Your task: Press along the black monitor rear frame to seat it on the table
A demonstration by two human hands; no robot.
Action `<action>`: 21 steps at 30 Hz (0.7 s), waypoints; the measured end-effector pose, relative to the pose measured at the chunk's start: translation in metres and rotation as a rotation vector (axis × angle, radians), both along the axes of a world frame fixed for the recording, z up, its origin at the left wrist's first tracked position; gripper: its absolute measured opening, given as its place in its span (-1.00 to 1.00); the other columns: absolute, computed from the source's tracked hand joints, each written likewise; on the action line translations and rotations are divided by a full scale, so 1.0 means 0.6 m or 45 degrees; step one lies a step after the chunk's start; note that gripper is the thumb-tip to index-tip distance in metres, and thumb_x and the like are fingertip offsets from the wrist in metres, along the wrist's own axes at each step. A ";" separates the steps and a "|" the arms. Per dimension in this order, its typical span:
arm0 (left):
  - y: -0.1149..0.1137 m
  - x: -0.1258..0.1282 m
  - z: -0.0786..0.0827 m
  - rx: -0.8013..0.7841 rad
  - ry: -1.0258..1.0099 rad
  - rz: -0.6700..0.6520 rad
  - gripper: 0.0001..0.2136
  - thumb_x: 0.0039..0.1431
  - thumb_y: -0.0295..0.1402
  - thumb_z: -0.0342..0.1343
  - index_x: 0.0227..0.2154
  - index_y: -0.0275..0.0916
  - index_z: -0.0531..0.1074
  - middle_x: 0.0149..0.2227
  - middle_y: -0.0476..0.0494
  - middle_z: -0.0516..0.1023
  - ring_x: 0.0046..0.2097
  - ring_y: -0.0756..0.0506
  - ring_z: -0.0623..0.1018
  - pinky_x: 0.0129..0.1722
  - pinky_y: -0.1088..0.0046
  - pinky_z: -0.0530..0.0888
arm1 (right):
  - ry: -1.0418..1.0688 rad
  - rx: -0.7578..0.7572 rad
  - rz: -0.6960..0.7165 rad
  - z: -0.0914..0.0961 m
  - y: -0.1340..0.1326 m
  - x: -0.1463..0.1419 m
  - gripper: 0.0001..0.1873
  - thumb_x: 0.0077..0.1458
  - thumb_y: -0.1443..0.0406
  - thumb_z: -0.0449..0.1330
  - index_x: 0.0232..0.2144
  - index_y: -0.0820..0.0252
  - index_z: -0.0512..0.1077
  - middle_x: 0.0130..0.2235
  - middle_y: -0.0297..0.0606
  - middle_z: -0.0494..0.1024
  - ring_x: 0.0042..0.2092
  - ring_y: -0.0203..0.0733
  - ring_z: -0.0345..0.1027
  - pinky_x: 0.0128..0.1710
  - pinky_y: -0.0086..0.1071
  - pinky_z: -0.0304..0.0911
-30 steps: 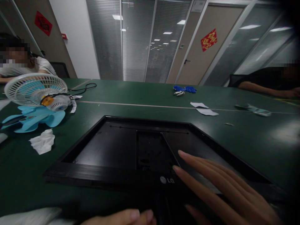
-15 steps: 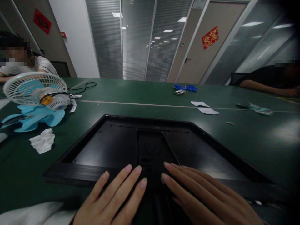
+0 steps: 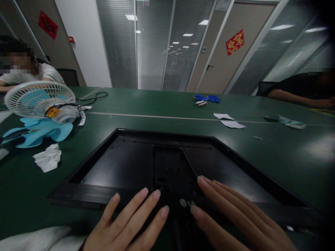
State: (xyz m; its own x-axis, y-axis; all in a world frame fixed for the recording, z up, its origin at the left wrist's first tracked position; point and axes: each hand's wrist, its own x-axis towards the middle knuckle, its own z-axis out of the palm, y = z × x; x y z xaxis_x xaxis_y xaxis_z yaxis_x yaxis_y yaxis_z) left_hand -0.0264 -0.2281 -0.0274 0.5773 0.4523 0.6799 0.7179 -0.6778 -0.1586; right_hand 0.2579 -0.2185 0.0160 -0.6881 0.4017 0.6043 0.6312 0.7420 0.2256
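A black LG monitor shell (image 3: 125,164) lies flat on the green table (image 3: 274,153), its hollow back facing up. My left hand (image 3: 128,223) rests open on its near edge, fingers stretched forward and slightly apart. My right hand (image 3: 235,219) lies open beside it on the same edge, fingers flat and pointing toward the middle panel. The round logo (image 3: 183,202) shows between the two hands. Neither hand holds anything.
A dismantled fan, with a white grille (image 3: 39,99) and blue blades (image 3: 39,130), sits at the left by a crumpled tissue (image 3: 47,157). Paper scraps (image 3: 229,120) and blue gloves (image 3: 208,99) lie farther back. One person sits at far left (image 3: 28,71), another's arm (image 3: 298,97) rests at right.
My left hand came up from the bottom edge and settled flat on the monitor's near rim. My right hand drew back, then slid slightly right, uncovering the logo.
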 end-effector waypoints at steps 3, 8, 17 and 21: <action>0.002 0.000 0.001 0.015 -0.006 -0.021 -0.67 0.42 -0.35 0.00 0.19 -0.12 0.36 0.34 -0.08 0.23 0.35 -0.09 0.21 0.39 0.15 -0.06 | 0.041 -0.009 0.035 0.003 0.002 -0.002 -0.28 0.22 0.45 0.10 0.36 -0.02 0.05 0.33 -0.12 0.15 0.28 -0.13 0.16 0.19 -0.28 0.26; 0.006 0.000 0.005 0.053 -0.028 -0.035 -0.72 0.40 -0.36 0.03 0.10 -0.10 0.46 0.19 -0.07 0.44 0.25 -0.07 0.34 0.36 0.24 0.04 | -0.151 0.005 0.009 -0.001 0.005 0.005 -0.47 0.33 0.34 -0.04 0.31 0.17 0.18 0.29 -0.17 0.23 0.28 -0.10 0.15 0.15 -0.29 0.28; 0.007 -0.001 0.001 0.055 -0.030 -0.026 -0.74 0.41 -0.35 0.01 0.06 -0.09 0.49 0.18 -0.05 0.44 0.23 -0.06 0.34 0.35 0.25 0.04 | -0.150 -0.020 0.010 -0.009 0.004 0.007 -0.48 0.31 0.36 -0.01 0.29 0.20 0.21 0.29 -0.15 0.22 0.28 -0.05 0.14 0.06 -0.26 0.35; 0.004 0.001 0.005 0.053 -0.031 -0.020 -0.73 0.40 -0.37 0.02 0.08 -0.09 0.48 0.19 -0.06 0.42 0.24 -0.06 0.34 0.34 0.26 0.04 | -0.069 -0.048 0.055 -0.016 0.003 0.008 -0.37 0.25 0.42 0.03 0.35 0.18 0.10 0.29 -0.07 0.22 0.27 0.00 0.16 0.05 -0.19 0.37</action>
State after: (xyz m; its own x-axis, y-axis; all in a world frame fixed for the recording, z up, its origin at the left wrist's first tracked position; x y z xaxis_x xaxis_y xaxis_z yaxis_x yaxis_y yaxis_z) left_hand -0.0255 -0.2256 -0.0246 0.5671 0.4142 0.7120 0.7114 -0.6820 -0.1698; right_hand 0.2628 -0.2165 0.0062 -0.7368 0.3925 0.5506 0.5859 0.7771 0.2300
